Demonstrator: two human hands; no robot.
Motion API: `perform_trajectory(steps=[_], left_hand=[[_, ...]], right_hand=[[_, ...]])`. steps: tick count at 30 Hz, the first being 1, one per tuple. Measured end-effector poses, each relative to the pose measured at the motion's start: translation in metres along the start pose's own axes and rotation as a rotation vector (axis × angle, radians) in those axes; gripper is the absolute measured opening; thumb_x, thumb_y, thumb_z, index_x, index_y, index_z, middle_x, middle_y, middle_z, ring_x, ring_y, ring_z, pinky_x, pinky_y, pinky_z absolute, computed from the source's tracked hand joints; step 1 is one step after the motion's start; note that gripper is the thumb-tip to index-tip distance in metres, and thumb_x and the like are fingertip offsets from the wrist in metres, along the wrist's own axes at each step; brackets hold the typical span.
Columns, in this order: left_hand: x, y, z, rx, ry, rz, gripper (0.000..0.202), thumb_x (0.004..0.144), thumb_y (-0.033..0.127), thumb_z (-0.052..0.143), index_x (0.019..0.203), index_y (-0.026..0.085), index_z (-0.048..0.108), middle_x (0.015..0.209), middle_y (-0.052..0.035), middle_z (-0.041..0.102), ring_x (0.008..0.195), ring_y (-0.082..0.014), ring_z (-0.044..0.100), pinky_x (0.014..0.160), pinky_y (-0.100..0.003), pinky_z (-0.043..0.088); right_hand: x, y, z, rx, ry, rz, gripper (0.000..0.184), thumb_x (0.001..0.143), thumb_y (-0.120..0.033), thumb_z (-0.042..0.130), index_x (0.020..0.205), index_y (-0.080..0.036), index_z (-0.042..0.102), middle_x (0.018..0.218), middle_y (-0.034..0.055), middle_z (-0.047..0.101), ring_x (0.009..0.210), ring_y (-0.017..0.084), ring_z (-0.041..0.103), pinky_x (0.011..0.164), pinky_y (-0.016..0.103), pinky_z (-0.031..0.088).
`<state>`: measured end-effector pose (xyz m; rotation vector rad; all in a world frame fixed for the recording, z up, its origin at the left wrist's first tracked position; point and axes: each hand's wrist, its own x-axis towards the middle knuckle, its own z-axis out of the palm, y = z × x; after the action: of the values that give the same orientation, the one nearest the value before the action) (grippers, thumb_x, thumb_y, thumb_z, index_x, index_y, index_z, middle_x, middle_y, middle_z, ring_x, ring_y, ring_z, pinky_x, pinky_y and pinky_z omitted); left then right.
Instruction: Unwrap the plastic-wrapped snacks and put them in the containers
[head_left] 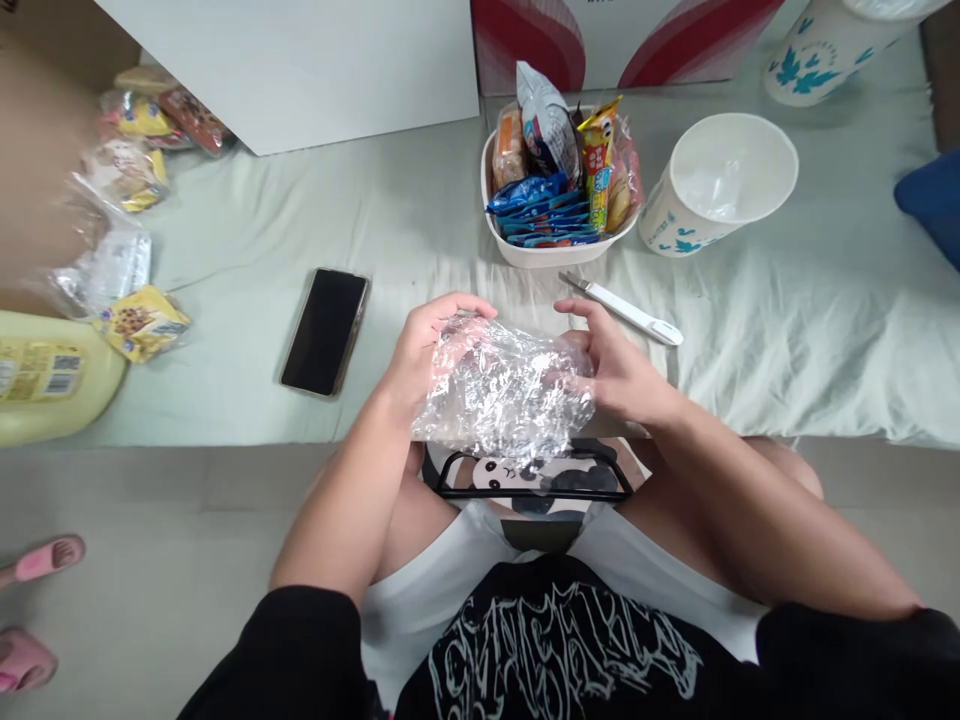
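Crumpled clear plastic wrap [517, 395] is spread between my two hands at the front edge of the cloth-covered surface. My left hand [431, 350] curls around its left side, with some fingers seen through the film. My right hand [611, 360] grips the right side, thumb and fingers bent around it, the index finger raised. Just beyond my right hand lies a white utility knife [626, 310] with its blade out. A white tub [532, 255] packed with wrapped snacks stands behind the wrap. To the left of my left hand lies a dark-screened phone [325, 332].
Right of the tub stands a white paper bucket [720, 190] with clear plastic inside; another bucket [814, 60] is farther back. Boxes [315, 60] line the rear. Snack packets [142, 322] and a yellow jug [56, 380] are at left. A panda-print item [532, 480] sits between my legs.
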<state>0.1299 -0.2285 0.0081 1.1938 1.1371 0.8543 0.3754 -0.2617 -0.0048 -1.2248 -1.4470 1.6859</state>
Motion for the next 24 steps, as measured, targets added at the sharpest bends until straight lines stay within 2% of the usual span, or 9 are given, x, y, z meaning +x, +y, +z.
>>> perform_trajectory(steps=[4,8,10,12,14,15,18,20,24], left_hand=[[0.000,-0.003,-0.003,-0.015,0.075,0.053,0.021,0.085,0.043,0.077,0.097,0.026,0.074,0.071,0.0017,0.066,0.059,-0.0129,0.061,0.058,-0.027,0.049],[0.002,-0.005,-0.001,-0.011,0.129,0.100,0.019,0.088,0.044,0.075,0.094,0.026,0.074,0.064,0.0033,0.060,0.050,-0.0108,0.053,0.051,-0.026,0.045],[0.003,-0.004,0.002,0.011,0.143,0.100,0.020,0.088,0.046,0.074,0.092,0.026,0.073,0.062,0.0036,0.057,0.048,-0.0107,0.050,0.049,-0.026,0.043],[0.002,-0.002,0.006,0.028,0.140,0.085,0.022,0.087,0.048,0.074,0.091,0.026,0.072,0.061,0.0037,0.056,0.047,-0.0108,0.049,0.048,-0.026,0.042],[0.000,0.001,0.010,0.032,0.109,0.059,0.023,0.087,0.049,0.074,0.090,0.026,0.072,0.061,0.0036,0.056,0.047,-0.0109,0.050,0.049,-0.027,0.043],[-0.001,0.002,0.013,0.030,0.090,0.046,0.023,0.087,0.049,0.074,0.090,0.026,0.071,0.061,0.0036,0.055,0.046,-0.0109,0.049,0.049,-0.027,0.043],[-0.002,0.004,0.019,0.008,0.049,0.021,0.021,0.087,0.045,0.075,0.089,0.025,0.072,0.058,0.0041,0.054,0.044,-0.0101,0.048,0.046,-0.026,0.041],[0.000,0.001,0.020,-0.019,0.038,0.029,0.019,0.085,0.043,0.077,0.089,0.024,0.074,0.059,0.0042,0.055,0.044,-0.0091,0.048,0.043,-0.024,0.038],[0.009,-0.014,0.013,-0.080,0.001,0.138,0.027,0.077,0.045,0.086,0.088,0.023,0.076,0.056,0.0056,0.057,0.042,-0.0071,0.048,0.039,-0.020,0.035]], right_hand=[[0.000,0.002,-0.001,-0.038,-0.078,0.015,0.085,0.075,-0.026,0.069,0.149,-0.023,0.027,0.088,-0.0019,0.058,0.069,0.014,0.059,0.064,0.030,0.050],[0.000,0.005,-0.005,-0.064,-0.076,-0.004,0.076,0.079,-0.024,0.059,0.149,-0.018,0.029,0.078,-0.0053,0.050,0.061,0.011,0.048,0.058,0.027,0.042],[0.000,0.007,-0.006,-0.100,-0.028,-0.031,0.079,0.079,-0.026,0.061,0.151,-0.019,0.027,0.091,0.0004,0.057,0.066,0.012,0.052,0.060,0.028,0.046],[0.000,0.009,-0.006,-0.186,0.074,-0.112,0.084,0.078,-0.029,0.068,0.152,-0.022,0.029,0.119,0.0112,0.060,0.082,0.016,0.061,0.068,0.032,0.053],[0.002,0.010,-0.004,-0.302,0.158,-0.233,0.078,0.077,-0.032,0.074,0.147,-0.024,0.039,0.142,0.0168,0.053,0.102,0.023,0.065,0.080,0.037,0.057],[0.003,0.010,-0.003,-0.356,0.174,-0.289,0.070,0.079,-0.034,0.075,0.142,-0.024,0.046,0.146,0.0168,0.052,0.112,0.026,0.064,0.086,0.040,0.057],[0.007,0.011,0.000,-0.446,0.167,-0.392,0.035,0.089,-0.035,0.068,0.122,-0.024,0.063,0.138,0.0130,0.062,0.126,0.028,0.061,0.102,0.044,0.052],[0.009,0.012,0.001,-0.444,0.152,-0.395,0.019,0.094,-0.035,0.063,0.109,-0.023,0.066,0.123,0.0105,0.069,0.120,0.025,0.064,0.103,0.043,0.050],[0.008,0.014,0.000,-0.258,0.170,-0.348,0.025,0.098,-0.047,0.061,0.099,-0.022,0.062,0.101,0.0061,0.072,0.091,0.019,0.067,0.083,0.036,0.053]])
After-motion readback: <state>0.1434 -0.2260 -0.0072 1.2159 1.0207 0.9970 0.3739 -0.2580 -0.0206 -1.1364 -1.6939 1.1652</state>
